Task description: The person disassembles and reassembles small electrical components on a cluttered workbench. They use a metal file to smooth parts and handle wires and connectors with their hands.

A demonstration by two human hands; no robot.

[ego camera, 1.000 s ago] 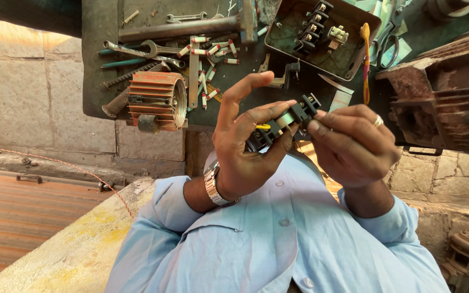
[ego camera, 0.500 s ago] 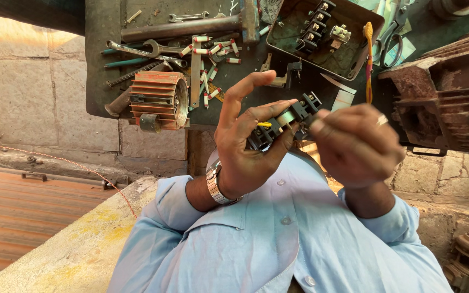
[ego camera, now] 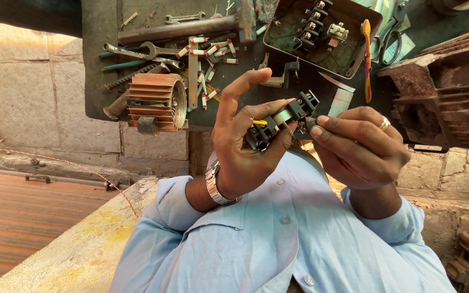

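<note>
Both hands on a small black terminal block (ego camera: pixel 280 120), held above the workbench (ego camera: pixel 99 65).

Left hand (ego camera: pixel 245 146) fingers curled around the block, grasping it; right hand (ego camera: pixel 359 146) fingertips pinched at its end, ring on one finger. Behind them on the bench: open metal box (ego camera: pixel 348 51) near the far edge, orange finned part (ego camera: pixel 153 103) at its near edge, wrenches (ego camera: pixel 142 51), yellow toothbrush (ego camera: pixel 367 54).

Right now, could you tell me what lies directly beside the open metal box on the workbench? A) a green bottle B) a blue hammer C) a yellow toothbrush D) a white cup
C: a yellow toothbrush lies along the edge of the open metal box, above the black terminal block held in the left hand.
</note>
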